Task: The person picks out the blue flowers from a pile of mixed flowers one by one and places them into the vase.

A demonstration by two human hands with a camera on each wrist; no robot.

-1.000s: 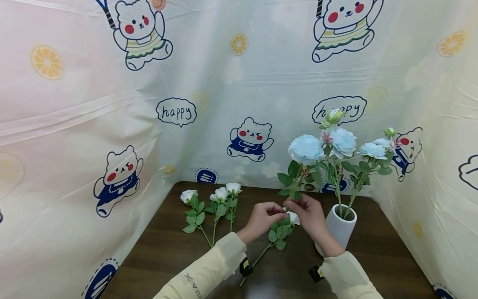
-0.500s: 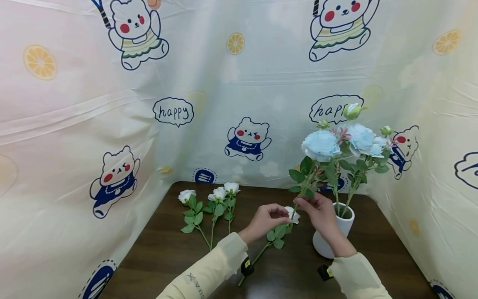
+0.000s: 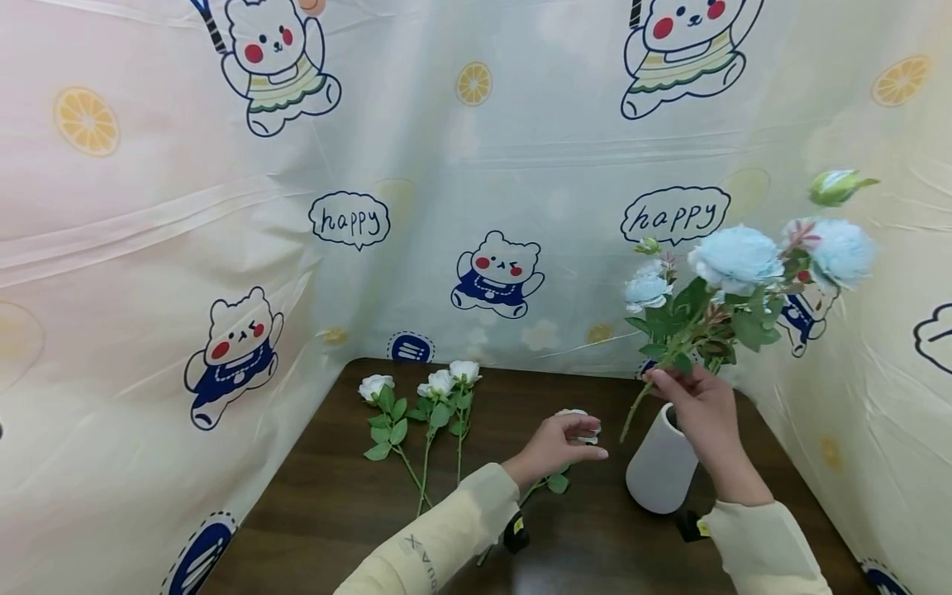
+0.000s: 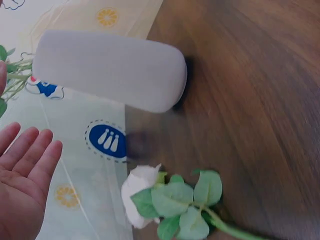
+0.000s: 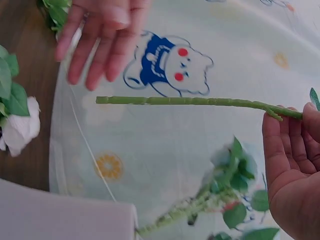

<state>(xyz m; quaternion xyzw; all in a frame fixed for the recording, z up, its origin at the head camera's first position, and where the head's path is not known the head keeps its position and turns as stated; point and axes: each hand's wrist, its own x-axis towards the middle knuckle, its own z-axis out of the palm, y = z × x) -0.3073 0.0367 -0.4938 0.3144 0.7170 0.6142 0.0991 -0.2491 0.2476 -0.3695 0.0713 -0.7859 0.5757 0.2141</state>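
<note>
My right hand point(image 3: 702, 426) pinches the green stem point(image 5: 175, 101) of a light-blue artificial flower, high up near its leaves. The stem's cut end hangs free, left of and above the rim of the white vase point(image 3: 660, 471). Light-blue blooms point(image 3: 736, 260) of the held flower overlap others; which bloom belongs to which stem is hard to tell. Behind my right hand, a stem point(image 5: 170, 217) leans out of the vase mouth. My left hand point(image 3: 559, 446) holds nothing, fingers extended, left of the vase. A white rose point(image 4: 140, 195) lies on the table, partly hidden beneath it in the head view.
Several white roses point(image 3: 439, 386) lie on the left of the dark wooden table point(image 3: 320, 479), stems toward me. A patterned cloth point(image 3: 416, 273) hangs behind and on both sides. The vase stands near the table's right side.
My right hand has carried the blue flower rightward, from between both hands to beside the vase mouth. My left hand has let go of the stem and shifted slightly right, fingers extended.
</note>
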